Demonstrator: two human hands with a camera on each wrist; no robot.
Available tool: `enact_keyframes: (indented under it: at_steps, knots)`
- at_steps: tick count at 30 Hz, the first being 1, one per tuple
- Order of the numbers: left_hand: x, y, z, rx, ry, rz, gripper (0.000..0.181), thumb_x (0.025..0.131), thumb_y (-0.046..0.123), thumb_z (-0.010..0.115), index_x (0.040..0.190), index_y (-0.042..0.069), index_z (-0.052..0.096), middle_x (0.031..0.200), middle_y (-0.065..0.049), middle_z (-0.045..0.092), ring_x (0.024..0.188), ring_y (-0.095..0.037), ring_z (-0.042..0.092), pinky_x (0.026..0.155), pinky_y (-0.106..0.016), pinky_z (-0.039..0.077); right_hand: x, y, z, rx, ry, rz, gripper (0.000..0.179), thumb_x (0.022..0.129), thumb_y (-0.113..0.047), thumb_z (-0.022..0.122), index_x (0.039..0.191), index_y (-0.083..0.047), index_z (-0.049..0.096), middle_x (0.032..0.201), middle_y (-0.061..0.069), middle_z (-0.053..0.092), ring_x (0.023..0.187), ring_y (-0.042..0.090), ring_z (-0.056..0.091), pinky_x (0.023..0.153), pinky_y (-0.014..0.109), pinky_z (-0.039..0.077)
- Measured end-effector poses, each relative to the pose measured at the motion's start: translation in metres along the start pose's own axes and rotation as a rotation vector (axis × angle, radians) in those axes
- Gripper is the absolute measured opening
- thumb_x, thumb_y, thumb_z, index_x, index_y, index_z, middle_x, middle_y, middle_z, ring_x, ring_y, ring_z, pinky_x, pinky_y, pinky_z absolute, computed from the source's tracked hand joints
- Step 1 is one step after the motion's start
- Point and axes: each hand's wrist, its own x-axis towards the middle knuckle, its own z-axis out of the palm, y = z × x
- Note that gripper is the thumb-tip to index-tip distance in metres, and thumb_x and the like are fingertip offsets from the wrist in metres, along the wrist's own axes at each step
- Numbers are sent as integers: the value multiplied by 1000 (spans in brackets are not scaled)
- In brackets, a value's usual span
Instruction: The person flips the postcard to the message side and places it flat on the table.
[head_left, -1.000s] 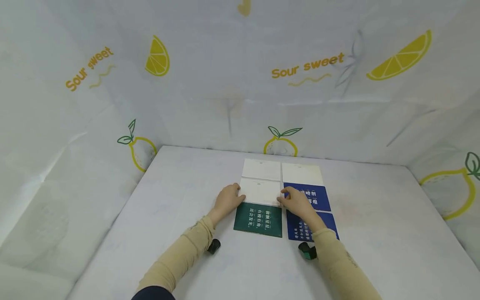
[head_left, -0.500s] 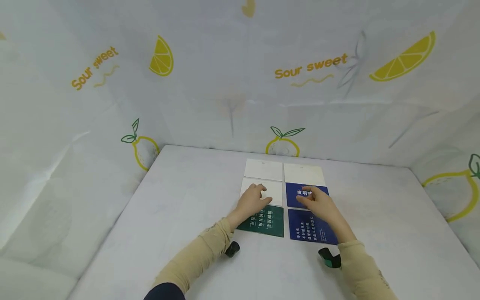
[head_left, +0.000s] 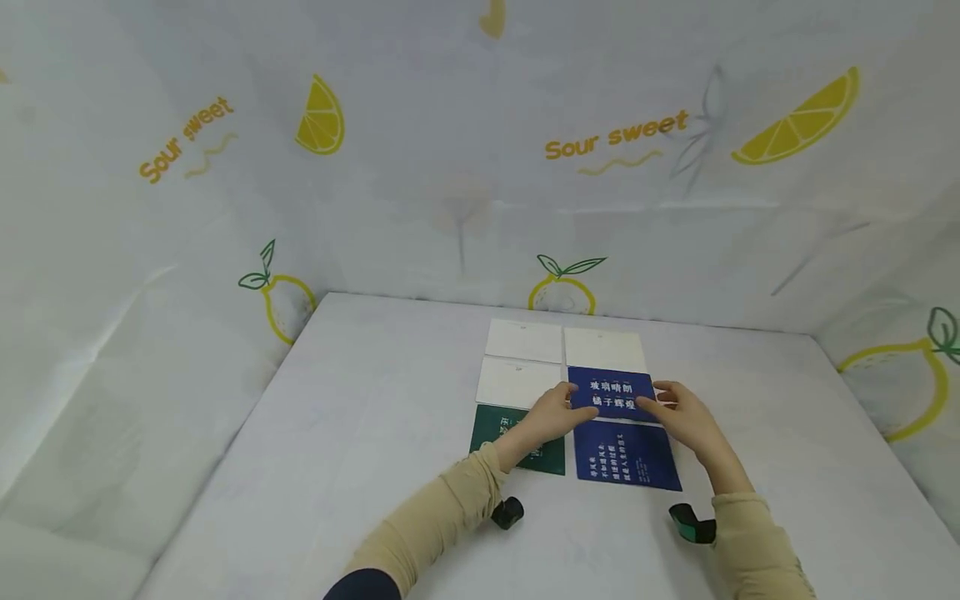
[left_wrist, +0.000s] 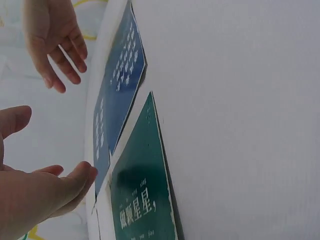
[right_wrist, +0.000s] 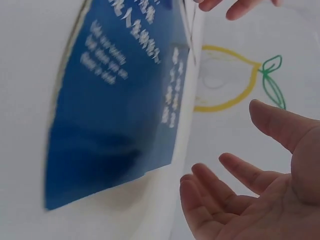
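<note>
Blue card point(head_left: 611, 394), just far of the near blue card point(head_left: 628, 455), seems light and thin, so pinch its left and right edges with your relaxed, uncurled left hand point(head_left: 553, 413) and right hand point(head_left: 688, 418).

In the head view, soft light is spread over the table point(head_left: 360, 392), and faint shadows are cast beside the sleeves point(head_left: 757, 542). The wrist views are dimmer; in the right one, lettering on the blue card point(right_wrist: 112, 112) is blurred (its lower part darkened).
</note>
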Motion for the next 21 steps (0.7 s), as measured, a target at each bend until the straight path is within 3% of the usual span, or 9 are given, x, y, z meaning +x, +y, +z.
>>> enact_keyframes:
  at_steps: [6,14,21]
  knots:
    - [2,1,11,-75,11,-42,64,88,37,61,139,4,39,136,-20,49,124,-33,50,99,-45,44,4,14,1,75,-56,89,85,93,-48,47,144,9,10,144,40,18,130,55,22,101,66,28]
    - [4,3,13,-79,8,-58,63,87,36,62,137,5,41,132,-19,52,121,-32,52,98,-45,44,9,25,6,163,-54,118,95,89,-55,49,146,6,5,145,38,18,130,55,26,102,63,30]
    - [6,1,14,-155,57,-78,59,88,34,61,136,6,42,135,-18,49,122,-32,51,99,-45,44,10,24,6,245,-68,134,86,94,-43,48,145,8,1,146,37,16,132,52,26,107,58,27]
